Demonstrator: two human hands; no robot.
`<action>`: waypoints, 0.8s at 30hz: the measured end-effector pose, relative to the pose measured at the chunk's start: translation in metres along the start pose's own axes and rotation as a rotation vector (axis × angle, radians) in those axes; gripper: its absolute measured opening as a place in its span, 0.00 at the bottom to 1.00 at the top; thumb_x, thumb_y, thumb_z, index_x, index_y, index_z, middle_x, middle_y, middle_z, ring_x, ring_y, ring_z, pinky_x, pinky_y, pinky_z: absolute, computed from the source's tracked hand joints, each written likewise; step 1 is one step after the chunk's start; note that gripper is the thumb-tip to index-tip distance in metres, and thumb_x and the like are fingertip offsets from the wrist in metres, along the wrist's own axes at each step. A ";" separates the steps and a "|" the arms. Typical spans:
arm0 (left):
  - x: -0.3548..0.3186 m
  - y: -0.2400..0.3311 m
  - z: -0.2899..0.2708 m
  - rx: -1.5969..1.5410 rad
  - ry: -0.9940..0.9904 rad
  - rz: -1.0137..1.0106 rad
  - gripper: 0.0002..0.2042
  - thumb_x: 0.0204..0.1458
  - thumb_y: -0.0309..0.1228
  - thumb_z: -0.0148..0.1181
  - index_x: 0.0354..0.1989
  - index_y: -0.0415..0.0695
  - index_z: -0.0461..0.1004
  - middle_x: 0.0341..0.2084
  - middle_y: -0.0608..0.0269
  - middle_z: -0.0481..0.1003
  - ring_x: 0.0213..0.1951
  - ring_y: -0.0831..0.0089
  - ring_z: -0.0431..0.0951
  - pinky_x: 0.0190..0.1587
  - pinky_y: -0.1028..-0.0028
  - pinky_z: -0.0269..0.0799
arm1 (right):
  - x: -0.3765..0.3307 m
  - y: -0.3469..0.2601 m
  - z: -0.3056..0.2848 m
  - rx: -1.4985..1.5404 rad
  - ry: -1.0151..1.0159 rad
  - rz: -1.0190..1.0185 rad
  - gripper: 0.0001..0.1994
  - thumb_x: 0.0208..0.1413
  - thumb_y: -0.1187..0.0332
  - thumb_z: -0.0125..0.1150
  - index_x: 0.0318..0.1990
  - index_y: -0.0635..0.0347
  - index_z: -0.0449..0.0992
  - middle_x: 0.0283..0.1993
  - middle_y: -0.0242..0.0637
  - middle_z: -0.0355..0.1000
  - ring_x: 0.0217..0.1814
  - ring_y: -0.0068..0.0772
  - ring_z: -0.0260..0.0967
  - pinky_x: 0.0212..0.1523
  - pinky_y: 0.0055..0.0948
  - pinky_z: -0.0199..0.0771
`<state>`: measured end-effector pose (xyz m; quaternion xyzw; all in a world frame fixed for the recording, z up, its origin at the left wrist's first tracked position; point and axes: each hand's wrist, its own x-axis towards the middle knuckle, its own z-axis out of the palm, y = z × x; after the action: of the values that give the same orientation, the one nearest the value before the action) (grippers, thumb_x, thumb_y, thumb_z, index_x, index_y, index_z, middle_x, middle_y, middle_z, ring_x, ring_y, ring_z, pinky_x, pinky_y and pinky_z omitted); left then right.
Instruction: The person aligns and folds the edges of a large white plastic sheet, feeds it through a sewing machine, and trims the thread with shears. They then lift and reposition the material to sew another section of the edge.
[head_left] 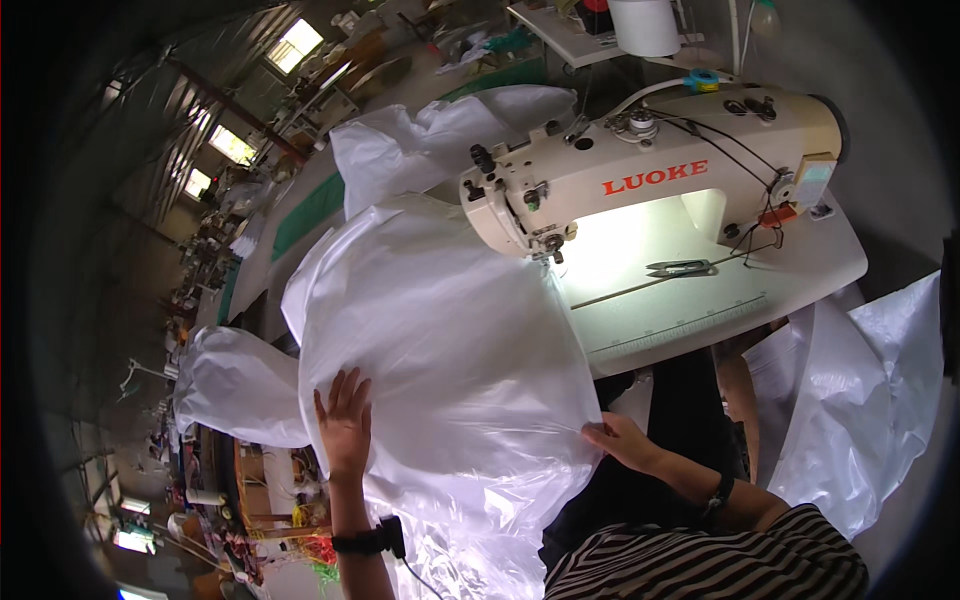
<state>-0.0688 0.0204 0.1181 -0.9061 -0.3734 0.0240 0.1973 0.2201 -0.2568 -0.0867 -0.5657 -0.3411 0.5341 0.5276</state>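
Note:
A large sheet of shiny white plastic-like material [450, 320] spreads from my lap up over the table, its right edge running under the needle area of a cream sewing machine [650, 170]. My left hand [345, 415] lies flat on the sheet's left part, fingers stretched out. At the sheet's lower right edge, my right hand [622, 440] pinches the material between thumb and fingers. The machine's lamp lights its bed, where a pair of thread snips [682, 268] rests. Folds of the sheet hide the needle's contact point.
More white material [860, 400] hangs at the right, and another part [240, 385] droops over the left side. The table edge [660, 357] curves in front of me. Behind the machine are a white cylindrical container [643, 25] and a green-topped surface [305, 215].

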 end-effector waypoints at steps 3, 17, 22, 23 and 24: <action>0.003 -0.019 -0.009 -0.118 0.020 -0.043 0.22 0.53 0.30 0.62 0.58 0.53 0.70 0.66 0.63 0.63 0.68 0.64 0.60 0.70 0.45 0.47 | 0.002 -0.002 -0.004 -0.062 0.018 -0.027 0.17 0.64 0.57 0.58 0.35 0.66 0.72 0.25 0.29 0.66 0.26 0.20 0.61 0.27 0.26 0.64; -0.003 -0.051 -0.030 -0.624 -0.092 -0.095 0.25 0.52 0.14 0.51 0.59 0.46 0.70 0.61 0.52 0.69 0.64 0.55 0.67 0.64 0.59 0.64 | 0.000 0.002 -0.006 -0.050 -0.022 -0.032 0.15 0.65 0.62 0.54 0.47 0.67 0.73 0.31 0.30 0.68 0.30 0.21 0.64 0.31 0.26 0.70; 0.025 -0.021 -0.155 -0.332 0.122 0.145 0.16 0.48 0.17 0.52 0.46 0.40 0.77 0.40 0.48 0.79 0.43 0.52 0.80 0.45 0.61 0.76 | 0.002 0.011 -0.011 -0.168 0.033 -0.111 0.16 0.64 0.61 0.55 0.47 0.68 0.73 0.32 0.40 0.73 0.31 0.29 0.69 0.34 0.33 0.72; 0.023 -0.002 -0.179 -0.331 0.106 0.174 0.14 0.48 0.19 0.54 0.45 0.40 0.77 0.36 0.47 0.79 0.39 0.50 0.81 0.41 0.60 0.77 | 0.002 0.012 -0.012 -0.180 0.026 -0.148 0.16 0.64 0.61 0.55 0.47 0.69 0.73 0.33 0.43 0.74 0.32 0.31 0.70 0.35 0.34 0.72; 0.022 0.024 -0.192 -0.566 -0.213 0.261 0.13 0.49 0.21 0.55 0.44 0.39 0.76 0.35 0.47 0.79 0.38 0.50 0.81 0.40 0.59 0.76 | 0.003 0.013 -0.011 -0.227 0.049 -0.085 0.16 0.64 0.61 0.55 0.46 0.69 0.73 0.32 0.42 0.74 0.32 0.30 0.70 0.35 0.33 0.72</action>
<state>-0.0002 -0.0451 0.2887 -0.9577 -0.2644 0.0389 -0.1071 0.2291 -0.2589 -0.1015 -0.6196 -0.4101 0.4551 0.4907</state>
